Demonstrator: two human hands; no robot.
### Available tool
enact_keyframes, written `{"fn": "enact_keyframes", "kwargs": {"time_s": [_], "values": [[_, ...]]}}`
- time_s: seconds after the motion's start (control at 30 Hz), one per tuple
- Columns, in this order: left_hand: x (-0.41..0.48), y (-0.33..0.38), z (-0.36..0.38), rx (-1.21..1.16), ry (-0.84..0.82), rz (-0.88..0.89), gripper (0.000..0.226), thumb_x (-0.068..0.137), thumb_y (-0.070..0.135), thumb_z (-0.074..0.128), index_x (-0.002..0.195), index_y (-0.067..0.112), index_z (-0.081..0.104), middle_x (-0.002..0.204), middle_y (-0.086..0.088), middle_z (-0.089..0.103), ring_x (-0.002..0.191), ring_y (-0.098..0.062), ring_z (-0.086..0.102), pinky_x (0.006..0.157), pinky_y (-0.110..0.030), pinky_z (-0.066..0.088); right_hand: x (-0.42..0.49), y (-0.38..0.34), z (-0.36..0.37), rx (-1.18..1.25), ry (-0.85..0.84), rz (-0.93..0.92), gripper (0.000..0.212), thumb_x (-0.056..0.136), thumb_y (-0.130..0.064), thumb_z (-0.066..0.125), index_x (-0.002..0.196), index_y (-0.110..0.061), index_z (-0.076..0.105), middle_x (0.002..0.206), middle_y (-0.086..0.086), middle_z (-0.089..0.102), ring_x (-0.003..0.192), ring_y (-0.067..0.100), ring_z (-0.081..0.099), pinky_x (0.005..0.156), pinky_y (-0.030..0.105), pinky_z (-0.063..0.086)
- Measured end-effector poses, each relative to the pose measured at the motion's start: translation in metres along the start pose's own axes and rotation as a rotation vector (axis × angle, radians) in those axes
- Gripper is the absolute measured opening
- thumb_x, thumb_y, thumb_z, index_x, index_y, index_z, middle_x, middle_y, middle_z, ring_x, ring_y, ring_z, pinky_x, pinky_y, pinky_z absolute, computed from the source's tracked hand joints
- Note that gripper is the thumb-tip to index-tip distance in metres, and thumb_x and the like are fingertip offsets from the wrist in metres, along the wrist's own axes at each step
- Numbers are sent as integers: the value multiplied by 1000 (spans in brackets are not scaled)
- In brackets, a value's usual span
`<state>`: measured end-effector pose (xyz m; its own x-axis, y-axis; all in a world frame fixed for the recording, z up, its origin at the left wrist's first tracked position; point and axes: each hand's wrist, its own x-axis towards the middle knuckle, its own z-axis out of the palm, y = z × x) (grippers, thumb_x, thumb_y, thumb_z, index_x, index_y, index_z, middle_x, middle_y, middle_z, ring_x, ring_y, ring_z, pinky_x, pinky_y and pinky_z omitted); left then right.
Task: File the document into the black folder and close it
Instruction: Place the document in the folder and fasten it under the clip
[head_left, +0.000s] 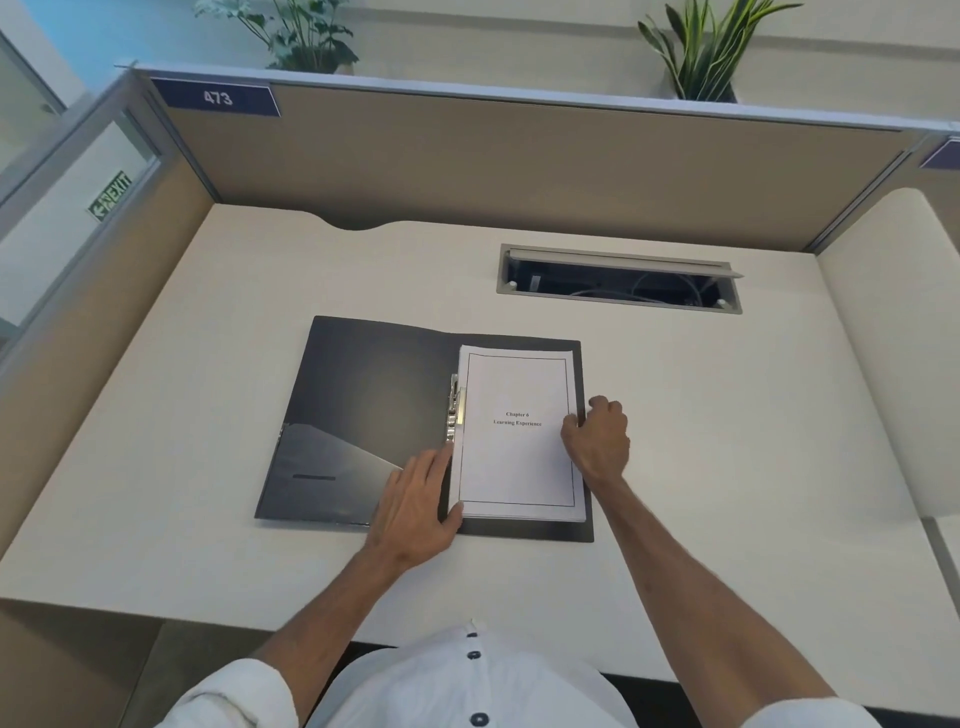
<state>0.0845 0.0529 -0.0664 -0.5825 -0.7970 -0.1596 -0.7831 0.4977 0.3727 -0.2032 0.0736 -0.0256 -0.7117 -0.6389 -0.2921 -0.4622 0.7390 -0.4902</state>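
Observation:
The black folder (358, 410) lies open flat on the desk. A white stack of paper, the document (517, 457), rests on the folder's right half with its left edge against the metal clip (453, 410) at the spine. My left hand (418, 506) lies flat on the folder beside the document's lower left corner, fingers stretched toward the clip. My right hand (597, 436) curls over the document's right edge, fingers pinching the paper and folder edge there.
The beige desk (208, 493) is walled by tan cubicle panels (519, 166) at the back and sides. An open cable tray (618, 283) is cut into the desk behind the folder. Plants stand above the back panel.

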Motion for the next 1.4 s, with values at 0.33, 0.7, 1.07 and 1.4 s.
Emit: {"fn": "enact_keyframes", "kwargs": {"time_s": [0.33, 0.7, 1.07, 1.4], "values": [[9, -4, 8, 78, -151, 140, 118, 90, 62, 65, 178, 26, -5, 186, 10, 4, 173, -20, 18, 141, -58, 18, 50, -64, 1, -357, -194, -487, 55, 107, -22, 55, 160, -14, 47, 163, 6, 43, 154, 29, 39, 124, 48, 36], [16, -10, 10, 42, -132, 123, 116, 91, 62, 62, 178, 24, -4, 186, 10, 4, 172, -20, 21, 139, -58, 22, 87, -113, 22, -545, -335, -623, 49, 112, -27, 48, 157, -9, 46, 163, 11, 42, 152, 31, 42, 128, 53, 34], [25, -11, 10, 141, -164, 262, 111, 92, 50, 59, 178, 24, -6, 186, 8, 7, 171, -18, 23, 139, -58, 22, 88, -111, 30, -502, -335, -596, 50, 112, -32, 52, 156, -9, 48, 162, 12, 42, 151, 32, 43, 127, 54, 35], [21, -16, 13, 160, -211, 314, 99, 101, 43, 55, 179, 27, -4, 186, 5, 11, 172, -20, 23, 141, -59, 18, 91, -113, 31, -503, -343, -578, 49, 111, -30, 53, 155, -9, 49, 160, 12, 43, 151, 32, 42, 126, 54, 36]]}}
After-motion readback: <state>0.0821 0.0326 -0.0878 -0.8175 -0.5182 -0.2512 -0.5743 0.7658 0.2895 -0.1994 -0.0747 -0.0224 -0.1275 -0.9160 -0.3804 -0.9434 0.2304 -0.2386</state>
